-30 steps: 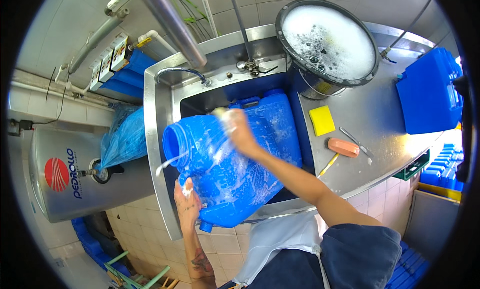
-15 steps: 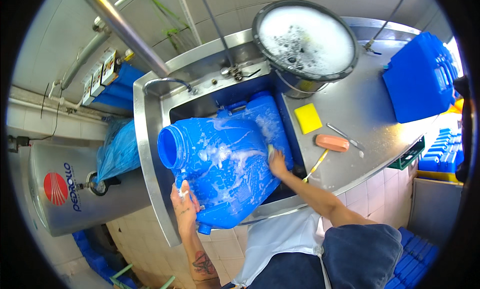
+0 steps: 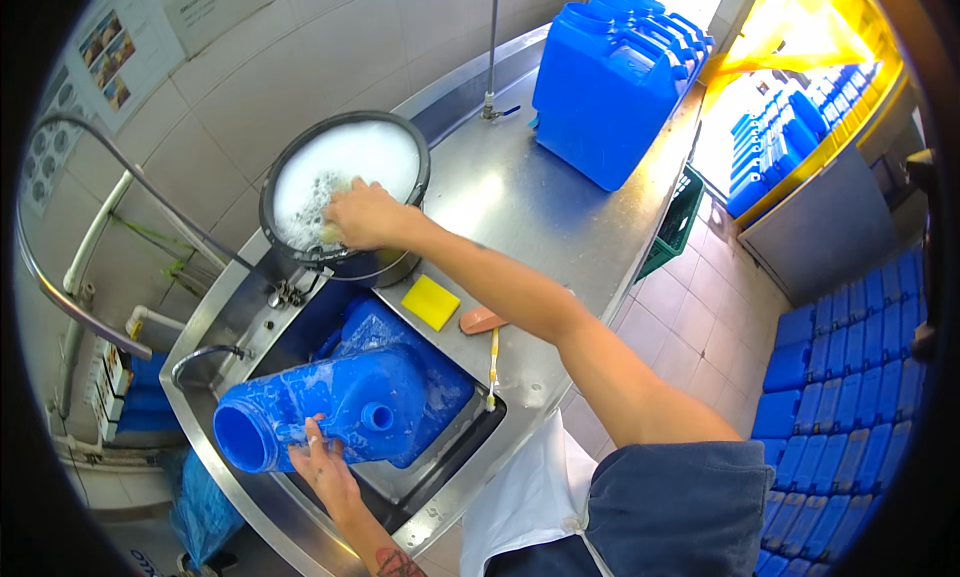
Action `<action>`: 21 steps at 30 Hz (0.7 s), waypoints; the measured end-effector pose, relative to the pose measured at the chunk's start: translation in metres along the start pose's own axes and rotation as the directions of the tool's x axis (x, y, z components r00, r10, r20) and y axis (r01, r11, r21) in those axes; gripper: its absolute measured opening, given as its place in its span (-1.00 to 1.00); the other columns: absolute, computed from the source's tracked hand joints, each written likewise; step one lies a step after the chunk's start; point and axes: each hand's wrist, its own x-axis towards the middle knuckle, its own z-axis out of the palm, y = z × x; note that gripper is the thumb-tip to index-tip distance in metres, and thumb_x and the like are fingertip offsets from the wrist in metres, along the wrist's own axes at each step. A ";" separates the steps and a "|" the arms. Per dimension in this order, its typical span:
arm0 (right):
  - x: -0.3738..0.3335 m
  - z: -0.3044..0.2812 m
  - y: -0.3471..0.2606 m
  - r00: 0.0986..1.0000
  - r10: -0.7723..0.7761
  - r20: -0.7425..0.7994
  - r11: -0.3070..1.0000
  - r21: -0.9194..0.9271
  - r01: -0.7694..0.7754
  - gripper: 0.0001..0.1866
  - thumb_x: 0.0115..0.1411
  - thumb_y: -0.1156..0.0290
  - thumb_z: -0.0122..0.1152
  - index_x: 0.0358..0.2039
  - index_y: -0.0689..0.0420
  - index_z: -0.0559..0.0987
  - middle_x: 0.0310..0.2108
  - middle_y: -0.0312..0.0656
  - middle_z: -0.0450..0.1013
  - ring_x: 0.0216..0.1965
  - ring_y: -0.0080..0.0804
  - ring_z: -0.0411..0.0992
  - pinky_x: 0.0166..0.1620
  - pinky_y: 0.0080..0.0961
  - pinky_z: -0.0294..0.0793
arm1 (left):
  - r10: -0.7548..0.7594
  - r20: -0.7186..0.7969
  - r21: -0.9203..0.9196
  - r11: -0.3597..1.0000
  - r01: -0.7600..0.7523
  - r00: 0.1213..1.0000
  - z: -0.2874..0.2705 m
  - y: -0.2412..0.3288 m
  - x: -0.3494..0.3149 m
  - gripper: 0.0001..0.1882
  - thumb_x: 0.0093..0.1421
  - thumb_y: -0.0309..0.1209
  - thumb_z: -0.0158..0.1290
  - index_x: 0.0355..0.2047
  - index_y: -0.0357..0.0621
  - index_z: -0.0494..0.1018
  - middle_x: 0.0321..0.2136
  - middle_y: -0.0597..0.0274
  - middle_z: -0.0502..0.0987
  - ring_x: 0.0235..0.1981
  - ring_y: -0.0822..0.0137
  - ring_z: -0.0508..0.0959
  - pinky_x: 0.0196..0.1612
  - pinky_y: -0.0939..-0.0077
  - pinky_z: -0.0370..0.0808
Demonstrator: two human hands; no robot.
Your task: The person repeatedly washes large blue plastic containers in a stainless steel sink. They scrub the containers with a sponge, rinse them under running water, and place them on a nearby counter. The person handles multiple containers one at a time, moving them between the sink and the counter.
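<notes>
A soapy blue plastic jug (image 3: 345,397) lies on its side over the sink (image 3: 420,492), its wide round mouth facing left. My left hand (image 3: 325,467) is closed around the jug's handle. Beneath it, a second blue jug (image 3: 435,382) with suds on it lies in the sink. My right hand (image 3: 370,215) reaches over a dark bucket (image 3: 425,167) of white foam (image 3: 350,157). Its fingers dip to the suds, closed on a small yellowish sponge (image 3: 331,234) that they mostly hide.
On the steel counter (image 3: 480,237) lie a yellow sponge (image 3: 430,302), an orange-pink scrub brush (image 3: 483,321) and a yellow-and-white toothbrush (image 3: 494,362). Several blue jugs (image 3: 610,97) stand farther right. A curved tap (image 3: 210,355) rises behind the sink. Stacked blue jugs (image 3: 850,397) fill the right side.
My right hand has left the jug's side and moved over to the foam bucket. The jug has rolled, so its handle and small spout now face up. The view has swung right.
</notes>
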 end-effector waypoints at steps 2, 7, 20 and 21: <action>0.023 0.015 0.030 0.922 0.042 0.386 0.999 0.009 -0.050 -0.62 0.06 0.34 0.08 -0.13 0.21 0.60 -0.18 -0.02 0.55 -0.08 -0.02 0.46 -0.02 -0.15 0.42 | -0.149 -0.042 0.310 0.938 0.155 0.988 -0.002 0.015 0.009 -0.70 0.23 -0.21 0.16 -0.19 -0.13 0.39 -0.38 0.20 0.49 -0.38 0.32 0.49 -0.20 0.32 0.46; 0.027 0.032 0.066 0.934 -0.155 0.323 0.919 0.394 0.016 -0.62 0.21 0.29 0.01 -0.01 0.18 0.54 -0.05 -0.01 0.51 0.01 -0.16 0.44 0.10 -0.35 0.36 | 0.392 0.311 0.944 -0.027 -0.328 0.866 0.029 0.051 0.014 -0.66 0.09 -0.22 0.24 -0.42 -0.24 0.40 -0.37 0.04 0.46 -0.25 0.11 0.45 -0.19 0.20 0.33; -0.131 0.099 -0.073 0.982 0.153 -0.112 -0.060 0.991 0.122 -0.49 0.37 0.33 -0.15 0.30 0.16 0.21 0.27 -0.21 0.18 0.27 -0.40 0.13 0.30 -0.50 0.04 | 0.482 0.777 0.593 -0.346 -0.728 0.404 -0.016 0.000 0.053 -0.61 0.25 -0.25 0.04 -0.67 -0.20 0.48 -0.66 -0.01 0.45 -0.60 -0.04 0.41 -0.48 0.02 0.27; -0.138 0.107 -0.077 0.969 0.114 -0.221 0.178 0.964 0.199 -0.50 0.36 0.34 -0.15 0.30 0.14 0.22 0.30 -0.16 0.15 0.28 -0.34 0.12 0.31 -0.45 0.02 | 0.522 0.709 0.663 -0.265 -0.700 0.474 -0.025 0.003 0.042 -0.60 0.25 -0.24 0.04 -0.68 -0.21 0.47 -0.67 -0.01 0.44 -0.61 -0.03 0.40 -0.48 0.03 0.26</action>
